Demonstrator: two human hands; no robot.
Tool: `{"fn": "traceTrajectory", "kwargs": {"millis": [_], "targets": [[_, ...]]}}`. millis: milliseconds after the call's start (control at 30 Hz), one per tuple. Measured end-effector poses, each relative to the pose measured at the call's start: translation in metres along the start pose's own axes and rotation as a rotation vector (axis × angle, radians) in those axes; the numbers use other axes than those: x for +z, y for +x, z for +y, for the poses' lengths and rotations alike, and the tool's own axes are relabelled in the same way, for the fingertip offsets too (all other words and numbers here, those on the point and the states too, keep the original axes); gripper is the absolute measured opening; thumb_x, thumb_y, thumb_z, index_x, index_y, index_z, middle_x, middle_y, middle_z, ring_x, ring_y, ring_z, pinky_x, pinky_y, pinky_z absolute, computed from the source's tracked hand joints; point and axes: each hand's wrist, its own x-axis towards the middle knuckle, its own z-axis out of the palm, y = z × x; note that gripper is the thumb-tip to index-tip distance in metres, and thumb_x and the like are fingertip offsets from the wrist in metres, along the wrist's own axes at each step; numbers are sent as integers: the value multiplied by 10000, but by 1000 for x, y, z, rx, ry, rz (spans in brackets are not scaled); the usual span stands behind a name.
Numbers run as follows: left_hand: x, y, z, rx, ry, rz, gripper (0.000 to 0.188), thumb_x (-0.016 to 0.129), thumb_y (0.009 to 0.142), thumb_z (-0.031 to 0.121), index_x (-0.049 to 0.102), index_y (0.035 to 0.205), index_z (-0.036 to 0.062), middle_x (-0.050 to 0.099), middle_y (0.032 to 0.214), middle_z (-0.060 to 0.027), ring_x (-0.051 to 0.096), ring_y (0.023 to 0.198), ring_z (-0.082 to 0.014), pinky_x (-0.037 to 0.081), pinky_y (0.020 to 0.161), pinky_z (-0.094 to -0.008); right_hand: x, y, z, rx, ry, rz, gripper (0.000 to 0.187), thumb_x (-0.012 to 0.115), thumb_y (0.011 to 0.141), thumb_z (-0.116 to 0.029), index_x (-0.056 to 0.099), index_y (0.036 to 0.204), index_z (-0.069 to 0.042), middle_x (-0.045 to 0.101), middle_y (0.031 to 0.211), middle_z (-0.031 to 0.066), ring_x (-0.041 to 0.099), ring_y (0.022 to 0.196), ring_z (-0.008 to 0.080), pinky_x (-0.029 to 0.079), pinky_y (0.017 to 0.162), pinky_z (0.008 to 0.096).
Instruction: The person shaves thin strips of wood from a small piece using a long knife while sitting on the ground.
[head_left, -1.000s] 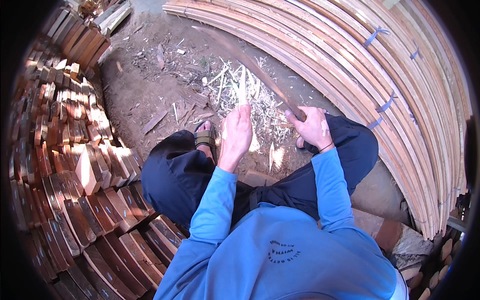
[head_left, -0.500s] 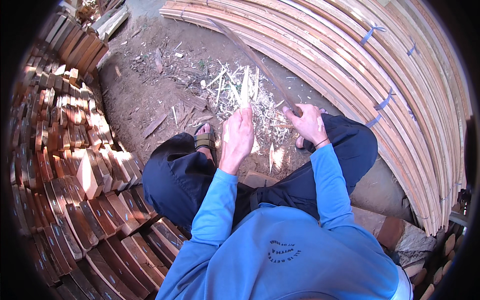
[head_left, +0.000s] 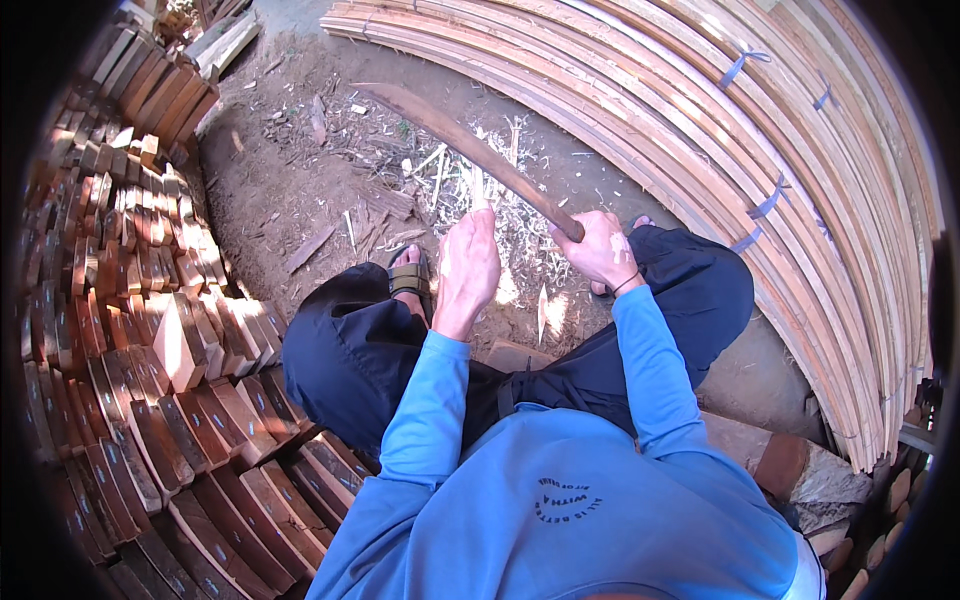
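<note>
Right hand (head_left: pixel 603 248) is closing fully around the handle of a long dark machete-like blade (head_left: pixel 455 135), which is angling up and away toward the far left. Left hand (head_left: pixel 466 268) is curling shut around a thin pale bamboo splint (head_left: pixel 478 190), standing it upright over the dirt ground (head_left: pixel 290 180) between the knees. The work in hand looks like shaving or splitting the splint; the next stroke would call for bringing the edge down along it while keeping the left fingers clear. Pale shavings (head_left: pixel 520 230) are lying just beyond the hands. Stacked wood pieces (head_left: pixel 130 300) are filling the left, and bundled long slats (head_left: pixel 760 130) are curving along the right.
</note>
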Motion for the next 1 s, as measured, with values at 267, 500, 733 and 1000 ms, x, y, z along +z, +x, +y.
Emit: {"fn": "traceTrajectory", "kwargs": {"millis": [267,500,733,1000], "targets": [[3,-20,27,52,113,-94,549,387,1076,414,590,900,-64,596,763,-296,597,752,-474,421,699,-538,-2,19,-8,114,74,143,385,688,885,-409,772,876,-33,696,715,219,705,741,403,536,759,465],[3,-9,17,33,112,-14,542,403,1067,415,610,912,-61,610,774,-293,608,760,-474,438,695,-519,-2,2,-1,37,85,148,410,702,908,-425,765,924,-20,659,656,182,691,656,316,505,673,433],[4,-10,21,59,226,45,519,405,1072,358,622,909,-84,636,792,-329,651,796,-499,459,719,-570,3,-7,6,7,6,52,365,718,896,-355,728,822,2,628,630,208,662,629,374,482,625,447],[7,-5,19,99,285,132,498,438,1065,340,594,891,-100,639,761,-347,655,767,-520,484,705,-586,18,17,-3,9,-58,84,364,740,829,-366,771,897,-10,702,765,255,714,807,434,560,781,485]]}}
